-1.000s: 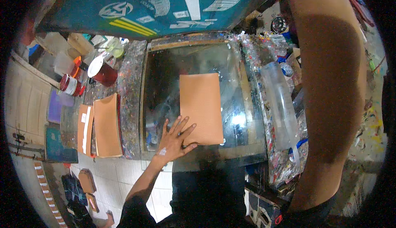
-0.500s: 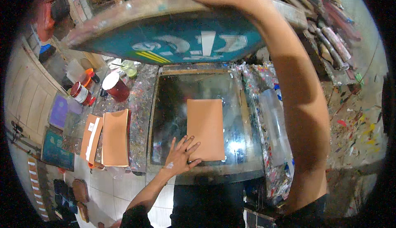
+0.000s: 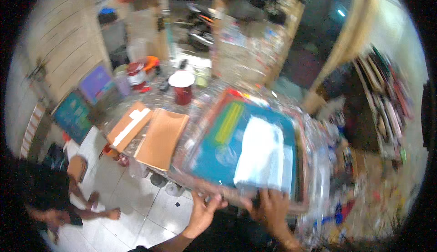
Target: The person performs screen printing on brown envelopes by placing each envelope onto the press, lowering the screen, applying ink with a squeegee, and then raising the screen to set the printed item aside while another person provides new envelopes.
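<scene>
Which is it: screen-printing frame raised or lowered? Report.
Lowered: the screen-printing frame lies on the worktable, its teal mesh facing up, the left hand at its near edge.

A teal screen (image 3: pixel 211 158) in a reddish frame (image 3: pixel 304 189) lies flat on the counter (image 3: pixel 196 115), by its near edge. The left hand (image 3: pixel 201 215) is at the frame's near side; the right hand (image 3: pixel 271 212), blurred, is beside a bright white patch (image 3: pixel 259 151). Brown sheets (image 3: pixel 162 140) lie toward the counter's left edge, with a dark red tub (image 3: pixel 183 95) beyond them.
</scene>
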Tool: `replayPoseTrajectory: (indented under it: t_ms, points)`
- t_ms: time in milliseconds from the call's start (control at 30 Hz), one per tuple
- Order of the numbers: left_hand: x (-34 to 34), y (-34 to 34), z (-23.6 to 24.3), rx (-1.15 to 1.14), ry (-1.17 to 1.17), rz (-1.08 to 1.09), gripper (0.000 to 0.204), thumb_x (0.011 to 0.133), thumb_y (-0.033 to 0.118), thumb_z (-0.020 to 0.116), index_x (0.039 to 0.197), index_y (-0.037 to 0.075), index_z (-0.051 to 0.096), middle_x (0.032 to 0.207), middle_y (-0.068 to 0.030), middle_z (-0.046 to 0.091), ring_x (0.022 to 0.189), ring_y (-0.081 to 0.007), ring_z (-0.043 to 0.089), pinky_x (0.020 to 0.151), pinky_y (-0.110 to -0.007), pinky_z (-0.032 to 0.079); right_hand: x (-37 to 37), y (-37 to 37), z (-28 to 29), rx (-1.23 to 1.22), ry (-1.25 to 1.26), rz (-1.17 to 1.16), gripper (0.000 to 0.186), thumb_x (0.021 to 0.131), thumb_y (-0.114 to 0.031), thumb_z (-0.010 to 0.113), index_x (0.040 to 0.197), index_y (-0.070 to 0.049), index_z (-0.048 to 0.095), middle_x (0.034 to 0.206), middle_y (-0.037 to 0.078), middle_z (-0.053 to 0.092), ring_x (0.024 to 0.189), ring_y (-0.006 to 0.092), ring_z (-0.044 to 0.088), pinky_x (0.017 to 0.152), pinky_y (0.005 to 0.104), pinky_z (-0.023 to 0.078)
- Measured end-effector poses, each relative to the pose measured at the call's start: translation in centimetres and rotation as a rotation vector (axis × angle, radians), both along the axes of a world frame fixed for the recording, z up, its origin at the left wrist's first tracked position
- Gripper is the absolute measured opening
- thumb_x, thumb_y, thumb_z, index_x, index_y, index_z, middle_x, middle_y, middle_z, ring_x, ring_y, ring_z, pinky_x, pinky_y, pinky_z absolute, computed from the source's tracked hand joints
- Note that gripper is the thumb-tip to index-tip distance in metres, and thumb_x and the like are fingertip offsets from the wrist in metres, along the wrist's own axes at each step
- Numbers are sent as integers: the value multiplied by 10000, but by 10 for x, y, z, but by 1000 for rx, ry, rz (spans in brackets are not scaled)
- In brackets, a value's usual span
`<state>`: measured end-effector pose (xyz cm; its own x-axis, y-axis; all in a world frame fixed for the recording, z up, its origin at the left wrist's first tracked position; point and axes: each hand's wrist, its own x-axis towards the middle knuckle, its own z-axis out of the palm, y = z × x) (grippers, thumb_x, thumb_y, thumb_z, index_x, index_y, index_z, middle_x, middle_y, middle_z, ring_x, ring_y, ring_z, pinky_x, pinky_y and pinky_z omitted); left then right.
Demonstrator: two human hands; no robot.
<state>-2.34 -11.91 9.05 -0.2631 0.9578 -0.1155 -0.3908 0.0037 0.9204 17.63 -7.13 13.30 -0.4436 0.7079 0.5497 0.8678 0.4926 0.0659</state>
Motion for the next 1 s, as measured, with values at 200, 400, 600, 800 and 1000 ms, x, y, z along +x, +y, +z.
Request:
replayPoseTrajectory:
  t_ms: [200,400,600,800,1000]
  points:
    - [-48,-7,-76,-438,408,-504,533,998,434,538,1095,-86,480,890,-181,679,680,-230,701,657,-373,585,19,-7,-27,-457,90,137,410,890,-420,653,1092,-63,648,1026,157,648,1018,351,597,903,501,447]
    - [-154,141,-27,124,919,-430,486,843,369,696,1133,-8,600,976,-247,650,886,-340,671,765,-483,513,20,50,11,-796,180,-51,794,779,-331,781,1435,-89,405,1367,209,507,1274,412,472,1050,607,345]
    - [-246,414,-108,144,1060,908,1404,466,378,958,1523,-16,124,1512,-308,281,1417,-422,293,1154,-438,278,-91,152,48,-575,633,451,208,894,-167,706,848,14,612,712,150,642,615,236,632,575,356,477]
    - [-200,403,-67,376,968,743,1176,503,245,932,1442,-19,274,1308,-236,483,1219,-403,490,1030,-465,407,-104,225,56,-588,517,328,373,950,-287,629,789,46,578,635,225,561,576,337,592,555,415,423]
    - [-116,302,-21,638,862,256,1149,548,67,904,1467,-10,218,1416,-268,411,1329,-440,414,1138,-444,342,-127,256,25,-631,540,208,446,958,-339,592,751,54,640,710,285,594,670,481,595,641,535,439]
